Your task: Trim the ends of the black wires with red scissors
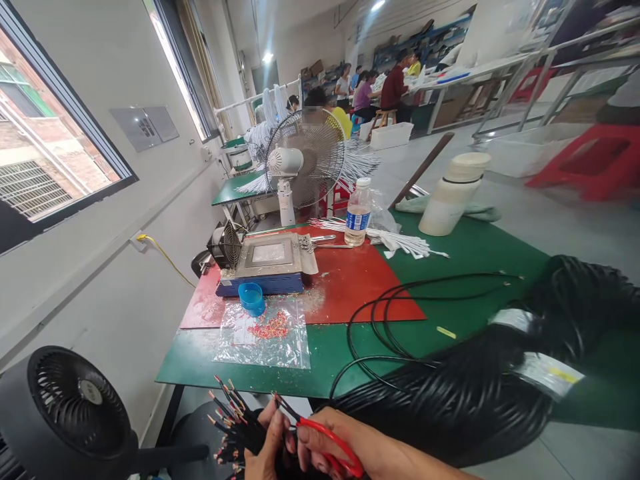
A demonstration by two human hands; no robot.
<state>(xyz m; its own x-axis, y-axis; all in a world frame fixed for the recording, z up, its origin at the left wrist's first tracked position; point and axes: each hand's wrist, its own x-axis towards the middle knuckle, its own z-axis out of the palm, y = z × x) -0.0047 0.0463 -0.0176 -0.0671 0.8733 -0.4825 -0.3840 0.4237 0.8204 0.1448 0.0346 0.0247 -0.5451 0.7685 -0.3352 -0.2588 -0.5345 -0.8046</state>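
Note:
My left hand (267, 447), at the bottom middle, is closed around a bunch of black cables (239, 430) whose ends show short coloured wires and bare copper tips. My right hand (357, 433) grips red-handled scissors (345, 455). Their blades point up and left, close by my left thumb, beside a single wire end there. How far the blades are apart cannot be made out. Right of my hands lies a large bundle of black cable (460, 393), bound with white wraps, with a few loops reaching across the green table.
On the green table (190, 357) a red mat (345, 287) carries a blue-sided heating device (267, 260). A plastic bag (295, 347) bears red scraps near a blue cup (251, 300). Behind stand bottles (358, 217) and a fan (305, 157); a black fan (75, 407) is left. People sit farther back.

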